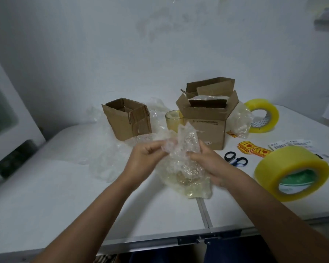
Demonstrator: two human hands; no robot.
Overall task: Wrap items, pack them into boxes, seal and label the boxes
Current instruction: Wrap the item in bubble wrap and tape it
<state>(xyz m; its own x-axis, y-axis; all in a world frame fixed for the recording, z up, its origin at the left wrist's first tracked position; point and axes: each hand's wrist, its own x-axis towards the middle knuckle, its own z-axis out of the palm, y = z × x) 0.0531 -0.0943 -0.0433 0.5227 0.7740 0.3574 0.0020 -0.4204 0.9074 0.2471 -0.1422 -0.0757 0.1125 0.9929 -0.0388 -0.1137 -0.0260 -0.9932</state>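
- Head view: left hand (pixel 147 154) and right hand (pixel 203 160), near each other, both pinch the bubble wrap (pixel 184 158) bundled round a yellowish item (pixel 186 179), just above the table (pixel 65 196).
- Judged: wrap light, limp, slippery; contents possibly fragile. Grip the gathered top and support from below.
- Small box (pixel 127 120): open, interior unclear.
- Large box (pixel 207 118): open, holds a wrapped packet.
- Yellow jar (pixel 174 119) stands between the boxes.

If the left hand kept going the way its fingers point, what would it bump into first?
The left hand points rightward, so it would probably meet the bubble wrap it already pinches, then the right hand just behind; depth is hard to judge.
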